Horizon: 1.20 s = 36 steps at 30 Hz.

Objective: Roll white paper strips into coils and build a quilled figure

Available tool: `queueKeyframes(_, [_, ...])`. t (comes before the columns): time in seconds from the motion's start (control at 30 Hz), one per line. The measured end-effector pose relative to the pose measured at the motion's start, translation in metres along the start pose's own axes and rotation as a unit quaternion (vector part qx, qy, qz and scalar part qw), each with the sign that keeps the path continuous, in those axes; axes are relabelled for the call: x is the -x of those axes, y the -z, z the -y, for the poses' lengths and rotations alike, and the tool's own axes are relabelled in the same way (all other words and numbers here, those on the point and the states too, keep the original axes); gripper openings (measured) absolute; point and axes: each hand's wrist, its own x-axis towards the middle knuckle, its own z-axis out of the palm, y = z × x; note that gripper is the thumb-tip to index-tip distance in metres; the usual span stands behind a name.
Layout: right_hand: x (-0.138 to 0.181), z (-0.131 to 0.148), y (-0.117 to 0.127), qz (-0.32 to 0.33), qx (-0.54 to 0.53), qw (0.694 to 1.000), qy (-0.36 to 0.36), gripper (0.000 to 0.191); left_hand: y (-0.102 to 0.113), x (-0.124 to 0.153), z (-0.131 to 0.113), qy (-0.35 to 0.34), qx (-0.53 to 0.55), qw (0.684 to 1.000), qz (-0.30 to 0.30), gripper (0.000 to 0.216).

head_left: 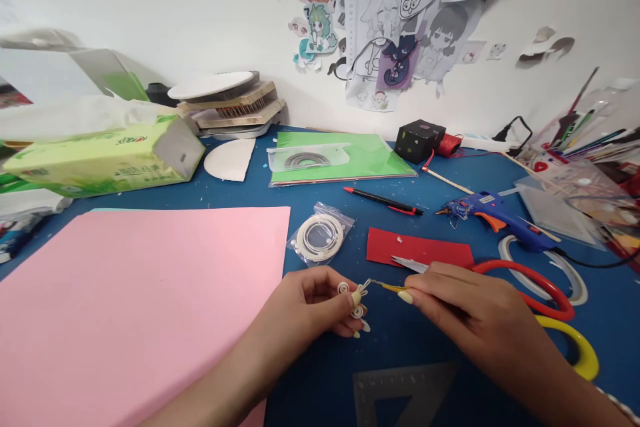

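Observation:
Between its thumb and fingers, my left hand pinches a small curled white paper piece with spiral coils and narrow loops. My right hand grips a thin tool with a yellow handle and a fine metal tip. That tip points left and meets, or nearly meets, the paper loops; contact is too small to tell. Behind the right hand lie scissors with a red handle loop and a yellow one, partly hidden. Their blade rests over a red paper strip. A bag with coiled white strips lies beyond my left hand.
Pink sheets cover the left of the blue table. A clear set square lies in front. At right are a blue glue gun and pens in a holder. A black-red pen, green pack and tissue pack lie behind.

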Motion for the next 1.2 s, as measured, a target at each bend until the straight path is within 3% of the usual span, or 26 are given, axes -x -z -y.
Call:
queueKeyframes(0.4, [0.007,-0.018,-0.008,0.003,0.087,0.996,-0.002,0.023,0.006,-0.003,0.002,-0.028,0.007,1.000,-0.008,0.020])
queueKeyframes(1.2, [0.006,-0.015,-0.010,-0.008,0.095,0.995,0.026,0.029,0.005,-0.002,0.000,-0.038,0.024,0.999,0.001,0.015])
